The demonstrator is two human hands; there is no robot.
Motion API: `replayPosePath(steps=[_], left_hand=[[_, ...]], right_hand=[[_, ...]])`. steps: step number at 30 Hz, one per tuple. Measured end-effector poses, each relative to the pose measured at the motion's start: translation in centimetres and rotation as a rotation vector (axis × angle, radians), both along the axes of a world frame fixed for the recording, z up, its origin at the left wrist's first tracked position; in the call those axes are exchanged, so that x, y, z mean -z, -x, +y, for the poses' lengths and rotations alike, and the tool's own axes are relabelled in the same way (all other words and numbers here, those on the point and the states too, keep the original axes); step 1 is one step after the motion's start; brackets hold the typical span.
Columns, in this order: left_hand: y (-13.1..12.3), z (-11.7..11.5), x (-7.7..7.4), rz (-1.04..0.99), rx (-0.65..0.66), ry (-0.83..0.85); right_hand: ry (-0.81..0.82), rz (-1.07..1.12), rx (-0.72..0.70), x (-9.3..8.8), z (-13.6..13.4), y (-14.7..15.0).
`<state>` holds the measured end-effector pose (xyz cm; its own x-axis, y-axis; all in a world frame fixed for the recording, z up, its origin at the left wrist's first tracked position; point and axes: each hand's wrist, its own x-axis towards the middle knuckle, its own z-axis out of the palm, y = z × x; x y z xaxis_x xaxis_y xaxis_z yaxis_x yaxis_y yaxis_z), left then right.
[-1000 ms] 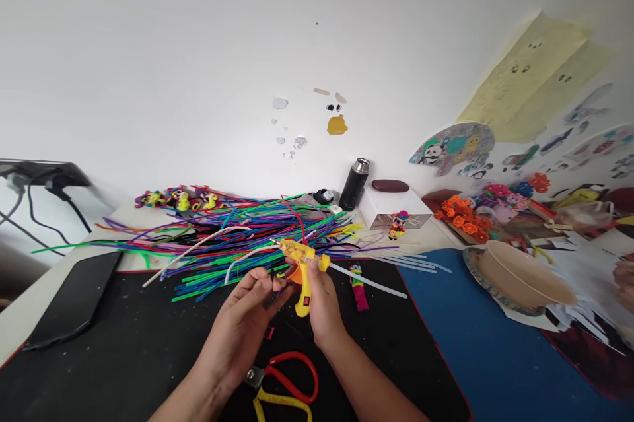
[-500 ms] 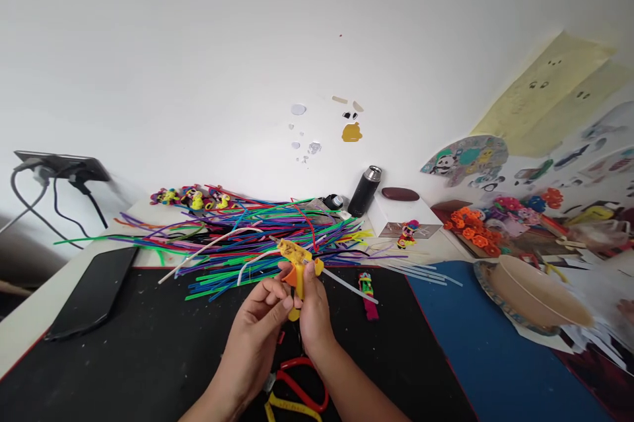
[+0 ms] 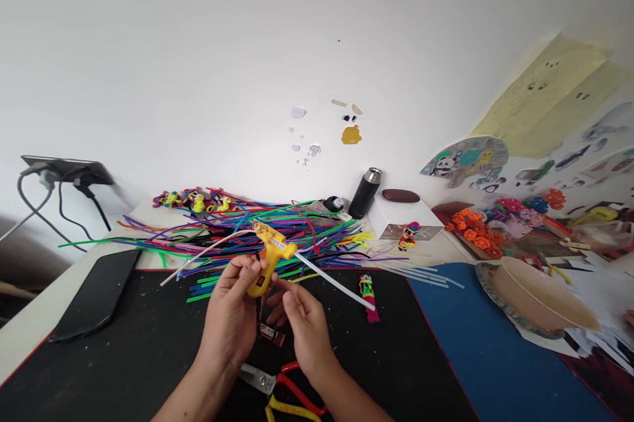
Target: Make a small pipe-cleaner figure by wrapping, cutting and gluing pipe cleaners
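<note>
My left hand [image 3: 230, 316] is closed round the handle of a yellow hot glue gun [image 3: 270, 247], which it holds above the black mat [image 3: 123, 356] with the nozzle pointing up and left. A white glue stick [image 3: 337, 284] juts from the gun's back toward the right. My right hand [image 3: 304, 326] hovers just below and right of the gun, with its fingers loosely spread and nothing in them. A small dark and red piece [image 3: 273, 336] lies on the mat between my hands.
A heap of coloured pipe cleaners [image 3: 257, 227] lies behind the gun. Red-handled scissors [image 3: 292, 386] lie near my wrists, a black phone [image 3: 94, 293] at left. A small figure [image 3: 369, 290], flask [image 3: 366, 192], white box [image 3: 401, 217] and bowl [image 3: 535, 286] are at right.
The glue gun has passed from my right hand to my left and moved left and up. My right hand has let go and dropped below it.
</note>
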<state>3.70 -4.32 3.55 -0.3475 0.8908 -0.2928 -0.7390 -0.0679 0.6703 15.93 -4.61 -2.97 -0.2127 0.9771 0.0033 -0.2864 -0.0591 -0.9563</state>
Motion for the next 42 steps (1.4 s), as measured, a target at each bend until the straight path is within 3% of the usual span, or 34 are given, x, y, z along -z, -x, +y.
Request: replayPosePath(steps=[5,13,18,26,42], left_hand=[[0.8,0.0,-0.2,0.030,-0.009,0.035],[0.3,-0.9,0.1,0.048,0.086,0.061],[0.8,-1.6,0.1,0.060,0.172,0.053],[1.7,-2.1,1.4,0.078,0.298,0.027],[1.2,-2.9,1.0,0.090,0.284,0.014]], right_hand=[[-0.033,0.012,0.171,0.8,0.2,-2.0],[-0.205,-0.090,0.185,-2.6,-0.4,-2.5],[-0.260,-0.140,0.134,-3.0,-0.2,-3.0],[-0.335,-0.233,0.072,-3.2,0.0,-3.9],[-0.325,-0.272,-0.029,-3.2,0.1,-4.4]])
